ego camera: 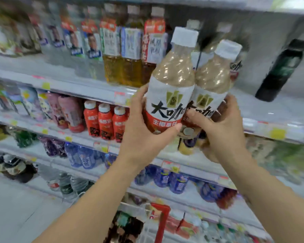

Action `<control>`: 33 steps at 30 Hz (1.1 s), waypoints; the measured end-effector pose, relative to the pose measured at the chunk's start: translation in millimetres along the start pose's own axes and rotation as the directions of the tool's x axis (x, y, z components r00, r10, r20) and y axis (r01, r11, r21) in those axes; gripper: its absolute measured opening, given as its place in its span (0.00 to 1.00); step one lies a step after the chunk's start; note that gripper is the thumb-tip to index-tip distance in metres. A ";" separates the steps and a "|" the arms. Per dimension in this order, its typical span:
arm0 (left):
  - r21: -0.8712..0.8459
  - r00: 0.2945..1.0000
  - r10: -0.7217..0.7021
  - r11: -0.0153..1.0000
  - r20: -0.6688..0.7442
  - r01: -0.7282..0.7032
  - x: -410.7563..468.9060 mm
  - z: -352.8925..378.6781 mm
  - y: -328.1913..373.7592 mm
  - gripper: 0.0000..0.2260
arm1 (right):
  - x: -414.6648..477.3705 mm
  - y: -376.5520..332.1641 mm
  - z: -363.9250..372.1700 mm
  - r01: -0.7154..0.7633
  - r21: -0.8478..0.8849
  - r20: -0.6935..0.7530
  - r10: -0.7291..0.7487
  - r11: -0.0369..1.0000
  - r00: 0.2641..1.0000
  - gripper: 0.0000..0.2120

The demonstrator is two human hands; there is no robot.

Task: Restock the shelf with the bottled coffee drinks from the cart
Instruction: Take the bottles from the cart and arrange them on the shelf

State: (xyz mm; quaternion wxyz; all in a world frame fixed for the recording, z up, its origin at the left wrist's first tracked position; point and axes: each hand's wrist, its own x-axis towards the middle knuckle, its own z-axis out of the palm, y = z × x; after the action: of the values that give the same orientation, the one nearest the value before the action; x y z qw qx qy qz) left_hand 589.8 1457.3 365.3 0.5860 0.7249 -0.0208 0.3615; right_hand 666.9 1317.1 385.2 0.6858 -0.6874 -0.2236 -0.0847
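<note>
I hold two bottled coffee drinks side by side in front of the upper shelf (88,88). Both have white caps, tan liquid and white-and-red labels with black characters. My left hand (144,127) grips the lower half of the left coffee bottle (172,79). My right hand (223,127) wraps the base of the right coffee bottle (214,76). The bottles lean slightly right and touch each other. More coffee bottles of the same kind (235,67) stand on the shelf behind them, partly hidden. The cart's red frame (162,223) shows at the bottom.
Tea bottles (130,50) stand in a row to the left on the upper shelf. A dark green bottle (282,71) stands at the right. Small red bottles (105,120) fill the shelf below; blue bottles (84,158) sit lower down. The picture is blurred.
</note>
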 end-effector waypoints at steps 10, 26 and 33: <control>-0.010 0.991 0.122 0.992 -0.053 -0.123 38.4 105.8 25.9 0.37 | 83.2 -15.3 -121.0 0.266 -0.278 0.017 -0.272 0.923 0.962 0.34; 0.032 0.984 0.045 0.999 -0.173 -0.040 53.7 131.9 11.2 0.38 | 192.5 31.8 -130.9 -0.011 -0.344 0.120 0.056 0.939 0.991 0.22; 0.028 0.979 0.036 0.999 -0.199 -0.031 52.1 136.6 9.9 0.39 | 193.7 41.0 -116.0 0.043 -0.427 0.020 -0.038 0.903 0.999 0.26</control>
State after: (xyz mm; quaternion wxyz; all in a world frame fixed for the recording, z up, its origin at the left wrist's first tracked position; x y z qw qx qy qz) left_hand 692.0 1356.6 395.0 0.5701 0.6917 0.0299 0.4424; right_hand 877.8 1242.0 435.3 0.5156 -0.8164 -0.2177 -0.1421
